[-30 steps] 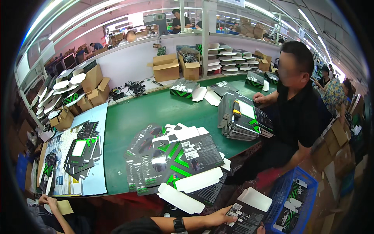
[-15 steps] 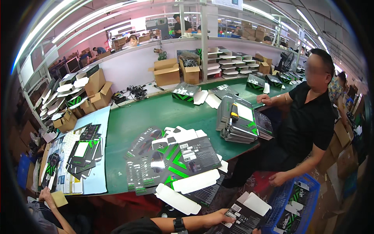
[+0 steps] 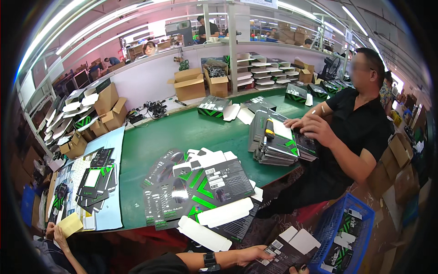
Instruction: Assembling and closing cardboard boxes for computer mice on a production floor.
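Note:
A black printed carton (image 3: 284, 252) with white open end flaps is in front of me at the lower edge. My left hand (image 3: 253, 254), a black watch on its wrist, grips the carton's left edge. At the carton's bottom edge only part of my right hand (image 3: 299, 270) shows, its fingers closed on the carton. Beside me on the green table (image 3: 146, 128) lies a fanned pile of flat black-and-green cartons (image 3: 214, 182), some white flaps hanging over the front edge.
Just right of my carton stands a blue plastic basket (image 3: 326, 233) holding folded black-and-green boxes. A co-worker (image 3: 356, 109) sits at the right by a stack of flat cartons (image 3: 273, 148), a yellow-and-black tool (image 3: 270, 129) on top. At far left, another person's hands hold a yellow paper (image 3: 70, 225).
The co-worker at the right has brought both hands together over the carton stack. At the left, the yellow paper has been raised. My hands still hold the carton, with the right fingers showing more.

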